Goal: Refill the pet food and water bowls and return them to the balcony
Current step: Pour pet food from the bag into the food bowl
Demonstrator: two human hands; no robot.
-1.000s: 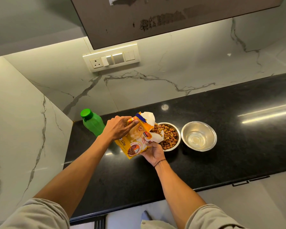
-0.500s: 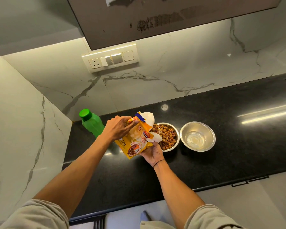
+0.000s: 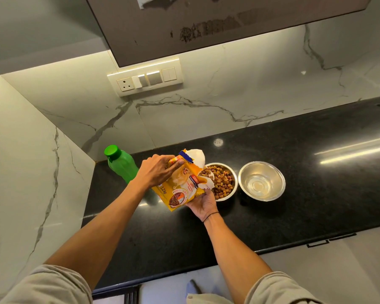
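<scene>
A yellow pet food bag [image 3: 181,186] is tilted with its torn white mouth over a steel bowl [image 3: 232,187] holding brown kibble. My left hand [image 3: 157,173] grips the bag's upper back edge. My right hand [image 3: 203,202] supports the bag from below, close to the bowl's near rim. To the right, apart from the first bowl, stands a second steel bowl [image 3: 262,181] with clear water in it. Both bowls rest on the black countertop [image 3: 294,211].
A green bottle [image 3: 121,164] with its cap on stands in the back left corner, just behind my left hand. A switch panel [image 3: 145,77] is on the marble wall, under a dark overhead cabinet [image 3: 206,23]. The counter's front edge runs along the bottom right.
The bag and both hands hold nearly the same pose over the kibble bowl. Only the camera view has shifted slightly.
</scene>
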